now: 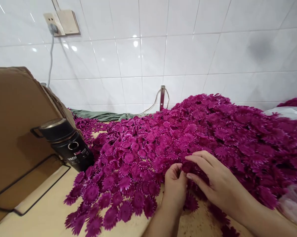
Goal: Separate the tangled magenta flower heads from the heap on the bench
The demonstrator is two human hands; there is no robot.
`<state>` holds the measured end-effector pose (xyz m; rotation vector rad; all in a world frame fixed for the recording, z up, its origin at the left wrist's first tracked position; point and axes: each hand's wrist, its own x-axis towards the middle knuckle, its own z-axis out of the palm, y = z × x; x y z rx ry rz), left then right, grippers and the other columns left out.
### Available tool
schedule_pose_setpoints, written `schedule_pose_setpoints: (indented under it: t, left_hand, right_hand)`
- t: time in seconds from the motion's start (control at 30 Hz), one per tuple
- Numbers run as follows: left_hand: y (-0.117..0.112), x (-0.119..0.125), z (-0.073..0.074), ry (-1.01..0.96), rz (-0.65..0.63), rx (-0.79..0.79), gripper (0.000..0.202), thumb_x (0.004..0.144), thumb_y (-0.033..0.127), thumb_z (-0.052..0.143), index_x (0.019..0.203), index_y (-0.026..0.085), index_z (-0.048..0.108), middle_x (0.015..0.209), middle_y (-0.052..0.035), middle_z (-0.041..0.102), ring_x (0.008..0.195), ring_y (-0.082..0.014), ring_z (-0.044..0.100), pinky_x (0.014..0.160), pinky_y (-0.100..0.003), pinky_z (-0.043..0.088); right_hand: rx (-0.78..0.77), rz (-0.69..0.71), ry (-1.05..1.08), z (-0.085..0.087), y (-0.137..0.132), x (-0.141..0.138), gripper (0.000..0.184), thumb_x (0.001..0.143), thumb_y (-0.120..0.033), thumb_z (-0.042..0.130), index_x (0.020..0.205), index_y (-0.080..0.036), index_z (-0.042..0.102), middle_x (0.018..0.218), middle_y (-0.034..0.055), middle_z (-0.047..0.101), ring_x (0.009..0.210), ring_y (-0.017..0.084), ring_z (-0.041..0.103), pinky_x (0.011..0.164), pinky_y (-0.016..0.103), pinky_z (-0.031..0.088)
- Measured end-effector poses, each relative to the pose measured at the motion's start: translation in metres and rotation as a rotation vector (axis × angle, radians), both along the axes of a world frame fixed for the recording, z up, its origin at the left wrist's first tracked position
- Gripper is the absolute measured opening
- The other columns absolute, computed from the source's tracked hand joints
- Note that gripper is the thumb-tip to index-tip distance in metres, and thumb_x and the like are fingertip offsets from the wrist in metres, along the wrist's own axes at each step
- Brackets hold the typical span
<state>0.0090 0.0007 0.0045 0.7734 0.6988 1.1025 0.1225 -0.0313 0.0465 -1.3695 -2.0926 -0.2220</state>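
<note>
A large heap of magenta artificial flower heads (148,138) with toothed petals covers much of the table (47,210). At the heap's front edge, my left hand (174,186) is closed, thumb and forefinger pinched at the rim of a dark magenta flower head (187,167). My right hand (213,179) curves around the same flower from the other side, its thumb below and fingers above. Part of that flower is hidden behind the fingers. More loose flower heads (191,202) lie just under and between my hands.
A black vacuum flask (66,143) leans at the left beside a cardboard box (20,125) and a black wire frame (43,189). A clear plastic tub (293,204) stands at the right edge. White tiled wall (153,56) with a socket (54,24) closes off the back.
</note>
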Motion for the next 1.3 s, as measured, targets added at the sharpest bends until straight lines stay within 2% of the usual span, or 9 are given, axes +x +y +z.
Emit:
schedule_pose_setpoints:
  t: [0.17,0.4,0.47,0.57,0.63,0.77,0.93,1.1,1.3]
  left_hand:
    - [0.0,0.002,-0.001,0.068,0.002,0.032,0.039,0.056,0.049,0.069,0.063,0.016,0.049,0.058,0.004,0.045,0.054,-0.0082,0.039,0.053,-0.02,0.032]
    - [-0.003,0.004,-0.007,0.341,0.121,0.246,0.027,0.073,0.043,0.058,0.065,0.018,0.049,0.066,0.0009,0.05,0.07,-0.0131,0.043,0.063,-0.023,0.035]
    - [-0.004,0.003,-0.008,0.344,0.117,0.256,0.027,0.074,0.043,0.057,0.067,0.018,0.05,0.066,0.0009,0.049,0.07,-0.0133,0.043,0.064,-0.023,0.035]
    - [-0.006,0.003,-0.006,0.29,0.102,0.216,0.027,0.069,0.042,0.062,0.068,0.018,0.051,0.065,0.0009,0.049,0.068,-0.0129,0.043,0.063,-0.023,0.035]
    - [-0.006,0.003,-0.002,0.207,0.088,0.159,0.027,0.065,0.04,0.067,0.072,0.017,0.053,0.067,0.0002,0.051,0.067,-0.0128,0.045,0.064,-0.024,0.036]
    - [-0.005,0.003,0.007,0.068,0.043,0.049,0.029,0.059,0.032,0.07,0.078,0.014,0.059,0.074,-0.0031,0.057,0.07,-0.0136,0.048,0.068,-0.025,0.038]
    - [-0.002,0.002,0.008,0.042,0.051,0.009,0.024,0.06,0.034,0.067,0.062,0.016,0.051,0.059,0.0027,0.047,0.058,-0.0095,0.039,0.059,-0.023,0.034]
    - [0.001,0.001,0.006,0.115,0.104,0.005,0.038,0.061,0.046,0.065,0.053,0.018,0.04,0.051,0.0067,0.034,0.052,-0.0072,0.028,0.051,-0.022,0.025]
    - [0.002,-0.001,0.003,0.084,0.061,0.001,0.055,0.055,0.067,0.059,0.049,0.018,0.036,0.049,0.0075,0.029,0.049,-0.0058,0.024,0.047,-0.022,0.02]
  right_hand:
    - [-0.044,0.052,-0.07,0.004,0.003,0.005,0.019,0.078,-0.013,0.046,0.089,-0.021,0.059,0.091,0.0083,0.058,0.087,0.022,0.055,0.075,0.037,0.049]
    - [-0.188,-0.018,0.069,0.016,0.019,0.003,0.02,0.081,-0.015,0.038,0.068,-0.021,0.052,0.066,0.0023,0.057,0.061,0.016,0.055,0.056,0.028,0.047]
    - [-0.149,-0.138,0.118,0.028,0.031,0.013,0.016,0.08,-0.019,0.04,0.07,-0.022,0.052,0.065,0.002,0.059,0.059,0.017,0.056,0.056,0.03,0.046]
    - [-0.031,-0.527,0.245,0.051,0.057,0.04,0.008,0.077,-0.022,0.045,0.078,-0.021,0.054,0.068,0.0054,0.062,0.061,0.021,0.058,0.062,0.037,0.047]
    - [-0.027,-0.616,0.233,0.062,0.071,0.056,0.02,0.075,-0.022,0.048,0.093,-0.017,0.055,0.085,0.0126,0.064,0.076,0.028,0.061,0.071,0.042,0.047]
    - [0.122,-0.382,-0.021,0.059,0.071,0.052,0.04,0.077,-0.024,0.047,0.114,-0.011,0.051,0.119,0.0204,0.053,0.114,0.035,0.046,0.095,0.048,0.036]
    - [-0.015,-0.022,-0.038,0.027,0.033,0.009,0.022,0.082,-0.036,0.046,0.093,-0.023,0.061,0.094,0.007,0.065,0.089,0.023,0.06,0.081,0.04,0.049]
    - [-0.275,0.013,0.075,0.004,0.021,0.0,0.022,0.079,-0.039,0.051,0.09,-0.022,0.059,0.086,0.0059,0.064,0.079,0.021,0.062,0.068,0.034,0.052]
    - [-0.467,0.066,0.14,0.008,0.026,0.007,0.022,0.074,-0.039,0.055,0.089,-0.022,0.057,0.085,0.005,0.066,0.077,0.02,0.063,0.067,0.032,0.053]
